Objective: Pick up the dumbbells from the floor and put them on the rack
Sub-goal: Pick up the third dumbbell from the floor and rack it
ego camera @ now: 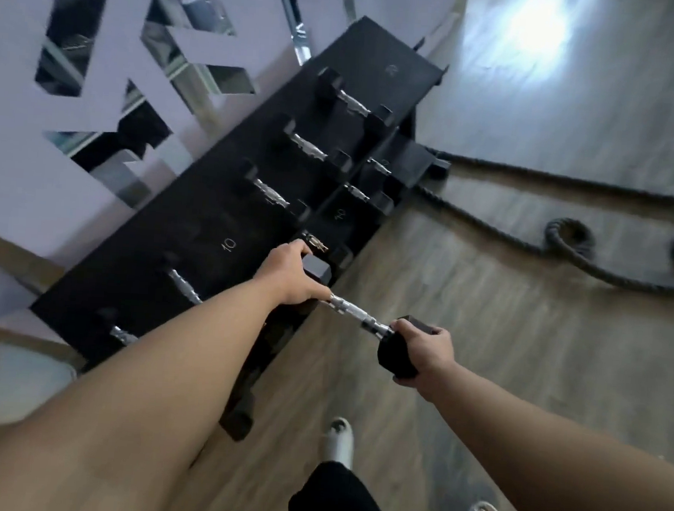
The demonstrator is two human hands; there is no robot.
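I held one dumbbell (357, 316) in both hands, just off the front edge of the rack (210, 222), above the wood-grain floor (464, 288). Its heads were matte black hexagonal blocks with flat facets, and its handle was a bright metal bar with a knurled middle and smooth collars. My left hand (292, 278) lay over the head nearer the rack, fingers curled around it, thumb down by the bar's end. My right hand (426, 351) gripped the head farther from the rack, fingers wrapped over its top and palm against its outer face. The bar ran bare between my hands. The rack was a long, dark, flat-topped shelf set against a pale wall with mirrored cut-outs; a white "10" (228, 244) was printed on its top. More dumbbells with the same black heads and shiny handles lay across it in a row. A thick, twisted dark rope (568, 239) lay coiled on the floor beyond the rack's far end.
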